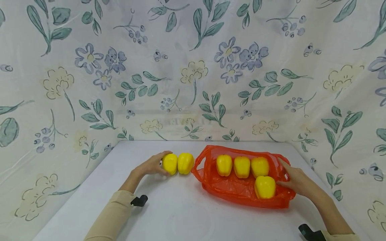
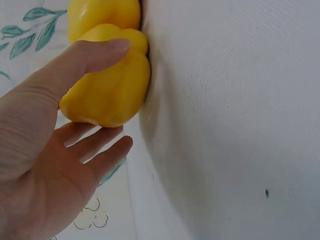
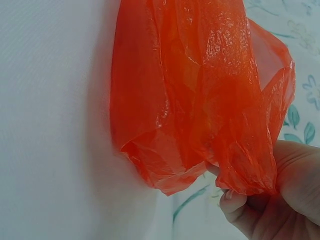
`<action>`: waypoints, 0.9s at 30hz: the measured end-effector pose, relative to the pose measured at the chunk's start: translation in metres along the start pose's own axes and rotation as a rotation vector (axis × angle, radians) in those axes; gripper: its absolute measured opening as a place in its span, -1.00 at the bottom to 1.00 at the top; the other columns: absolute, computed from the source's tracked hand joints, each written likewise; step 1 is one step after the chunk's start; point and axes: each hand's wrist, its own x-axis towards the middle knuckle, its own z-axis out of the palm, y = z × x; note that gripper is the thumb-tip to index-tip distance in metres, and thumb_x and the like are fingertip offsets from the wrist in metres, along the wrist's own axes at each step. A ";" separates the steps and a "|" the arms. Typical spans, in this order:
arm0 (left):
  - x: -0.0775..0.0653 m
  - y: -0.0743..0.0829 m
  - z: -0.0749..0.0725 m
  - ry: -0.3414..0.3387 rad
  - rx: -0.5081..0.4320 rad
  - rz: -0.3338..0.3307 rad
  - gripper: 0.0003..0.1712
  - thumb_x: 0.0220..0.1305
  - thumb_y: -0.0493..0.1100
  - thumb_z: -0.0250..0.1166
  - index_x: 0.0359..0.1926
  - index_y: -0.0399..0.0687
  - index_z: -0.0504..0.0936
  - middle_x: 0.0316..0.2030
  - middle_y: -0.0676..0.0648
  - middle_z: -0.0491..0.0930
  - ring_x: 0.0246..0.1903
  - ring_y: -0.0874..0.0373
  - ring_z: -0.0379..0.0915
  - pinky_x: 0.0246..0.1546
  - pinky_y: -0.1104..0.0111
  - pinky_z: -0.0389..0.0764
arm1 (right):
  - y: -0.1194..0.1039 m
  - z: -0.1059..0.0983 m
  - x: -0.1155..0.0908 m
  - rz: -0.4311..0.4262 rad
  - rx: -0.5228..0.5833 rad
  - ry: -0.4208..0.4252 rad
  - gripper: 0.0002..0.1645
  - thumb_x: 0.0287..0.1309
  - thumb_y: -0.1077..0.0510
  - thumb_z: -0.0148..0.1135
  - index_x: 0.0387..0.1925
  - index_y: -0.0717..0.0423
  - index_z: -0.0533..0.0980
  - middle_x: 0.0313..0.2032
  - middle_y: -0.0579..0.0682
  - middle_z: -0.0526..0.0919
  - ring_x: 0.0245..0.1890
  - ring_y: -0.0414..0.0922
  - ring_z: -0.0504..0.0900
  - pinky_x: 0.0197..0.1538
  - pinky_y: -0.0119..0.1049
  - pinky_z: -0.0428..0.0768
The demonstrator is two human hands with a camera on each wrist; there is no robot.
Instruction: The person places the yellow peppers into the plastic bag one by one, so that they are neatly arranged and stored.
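Note:
At the left of the head view, my left hand [image 1: 156,164] holds a yellow bell pepper [image 1: 170,164], its thumb on one side and its fingers on the other. In the left wrist view the thumb lies across this pepper [image 2: 110,82]. A second yellow bell pepper [image 1: 185,163] stands right beside it. My right hand [image 1: 294,179] grips the right end of a red plastic bag [image 1: 229,190], whose film bunches between thumb and fingers in the right wrist view. Several yellow peppers [image 1: 242,167] sit uncovered on the bag's red film, one [image 1: 265,187] nearer the front.
A white tabletop [image 1: 181,214] carries everything. Behind it and at both sides hangs a floral-patterned cloth [image 1: 169,110]. The bag's left loop handle [image 1: 197,167] lies close to the second pepper.

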 end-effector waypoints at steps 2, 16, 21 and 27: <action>0.000 0.000 0.000 0.001 -0.003 0.007 0.07 -0.05 -0.12 0.57 0.45 -0.01 0.19 0.42 -0.19 0.26 0.34 -0.21 0.27 0.30 -0.12 0.37 | 0.000 0.000 0.000 -0.004 -0.012 0.005 0.20 0.01 0.04 0.47 0.48 0.33 -0.05 0.08 0.41 0.50 -0.16 -0.02 0.57 -0.28 -0.24 0.73; -0.009 -0.006 -0.002 0.017 -0.025 0.018 0.13 -0.02 -0.03 0.56 0.50 -0.01 0.12 0.47 -0.22 0.17 0.37 -0.26 0.21 0.30 -0.10 0.38 | -0.002 0.001 -0.003 -0.021 -0.023 0.021 0.17 -0.01 0.05 0.48 0.46 0.35 0.01 0.08 0.38 0.53 -0.17 -0.04 0.57 -0.28 -0.24 0.73; -0.011 -0.002 -0.010 0.069 -0.006 0.006 0.15 -0.03 0.03 0.56 0.51 0.01 0.10 0.46 -0.23 0.19 0.33 -0.27 0.28 0.26 -0.08 0.43 | -0.002 0.001 -0.002 -0.025 -0.014 0.018 0.18 0.00 0.06 0.47 0.47 0.35 -0.02 0.09 0.40 0.51 -0.15 -0.03 0.58 -0.29 -0.25 0.73; -0.011 0.014 -0.023 0.135 -0.021 0.025 0.21 -0.04 0.13 0.55 0.52 0.01 0.05 0.42 -0.22 0.25 0.31 -0.25 0.31 0.26 -0.07 0.44 | -0.002 0.000 -0.003 -0.023 -0.002 0.012 0.19 0.02 0.06 0.46 0.48 0.34 -0.05 0.08 0.41 0.50 -0.16 -0.05 0.58 -0.30 -0.27 0.73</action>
